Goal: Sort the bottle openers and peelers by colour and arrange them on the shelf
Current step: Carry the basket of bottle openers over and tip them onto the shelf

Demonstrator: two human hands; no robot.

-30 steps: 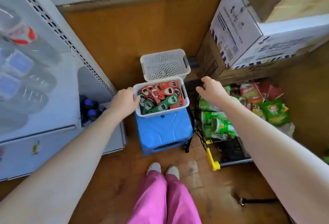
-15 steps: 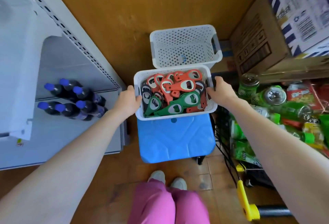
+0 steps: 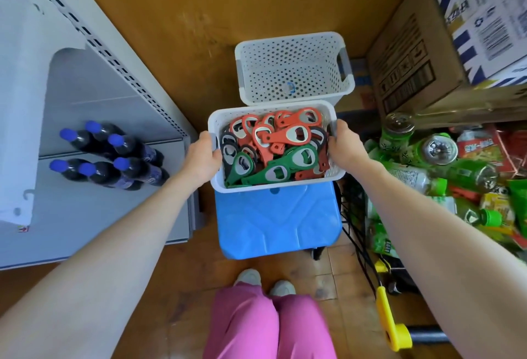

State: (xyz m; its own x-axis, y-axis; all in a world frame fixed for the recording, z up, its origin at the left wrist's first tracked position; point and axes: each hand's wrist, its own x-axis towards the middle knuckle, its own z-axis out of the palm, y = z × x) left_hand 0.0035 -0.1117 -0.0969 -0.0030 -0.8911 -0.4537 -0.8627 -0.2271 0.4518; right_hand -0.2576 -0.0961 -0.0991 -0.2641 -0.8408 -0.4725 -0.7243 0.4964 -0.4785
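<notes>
Bottle openers [image 3: 285, 153], red, green and black mixed, lie unsorted in a white basket [image 3: 285, 184] on the blue stool [image 3: 276, 221], left hand [image 3: 201, 156] and right hand [image 3: 342, 144] each curled round an end rim; judged step: pick-up, next requiring a level lift towards the shelf [image 3: 99, 210].

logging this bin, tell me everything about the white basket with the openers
The white basket is a rectangular, perforated plastic bin with a rolled rim, standing upright. It is heaped with red, green and black bottle openers. The left hand grips its left end and the right hand its right end. It sits over the rear of the blue stool.
</notes>
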